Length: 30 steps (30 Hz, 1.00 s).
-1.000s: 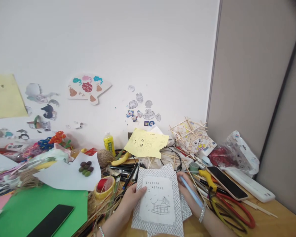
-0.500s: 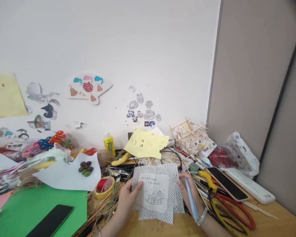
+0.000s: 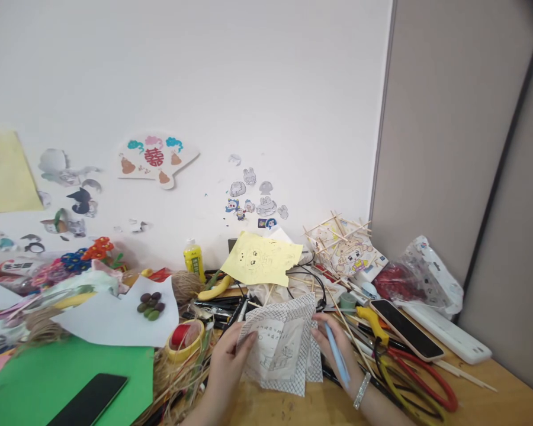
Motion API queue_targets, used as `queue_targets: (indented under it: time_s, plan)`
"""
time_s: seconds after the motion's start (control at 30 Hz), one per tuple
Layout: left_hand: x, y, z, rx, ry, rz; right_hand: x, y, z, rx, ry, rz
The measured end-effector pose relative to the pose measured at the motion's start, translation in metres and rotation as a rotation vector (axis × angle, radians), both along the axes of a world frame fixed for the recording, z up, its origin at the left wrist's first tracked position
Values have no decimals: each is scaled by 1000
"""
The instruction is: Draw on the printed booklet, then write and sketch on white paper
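Both hands pinched the white paper sheet with its cross-hatched border (image 3: 281,349): left hand (image 3: 228,364) one edge, right hand (image 3: 333,349), also clasping a blue pen (image 3: 336,355), opposite; light, even tension would avoid creasing

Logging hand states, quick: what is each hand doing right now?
Left hand: closed on the drawing paper.
Right hand: holding a blue pen, fingers on the paper's edge.

Bright, even room light washes the wall (image 3: 249,77) above the hands with barely a shadow, the phone (image 3: 404,328) right of them shows slight glare, and the frame's corners darken, bend and soften.
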<state>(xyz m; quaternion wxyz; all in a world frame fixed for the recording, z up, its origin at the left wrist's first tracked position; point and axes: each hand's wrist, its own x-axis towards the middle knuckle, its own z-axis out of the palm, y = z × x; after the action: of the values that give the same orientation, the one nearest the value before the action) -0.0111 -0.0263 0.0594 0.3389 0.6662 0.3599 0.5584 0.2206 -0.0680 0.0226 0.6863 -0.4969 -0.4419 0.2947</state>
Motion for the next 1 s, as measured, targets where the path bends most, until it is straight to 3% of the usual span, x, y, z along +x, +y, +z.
queue_targets:
  time_s: [0.2,0.53,0.67,0.87,1.0]
  plan:
    - [-1,-5,3,40,10,-4,-7,-2,6,-38,-85,62]
    - [-4,5,-5,64,31,6,-2,-15,22,20,-67,-23]
    - [-4,9,-14,21,12,5,-2,-15,14,24,-79,-51]
    - [1,18,-26,-90,1,-15,1,-7,-2,-33,116,-1]
    - [4,23,-30,-123,130,-80,2,-8,3,-45,1,75]
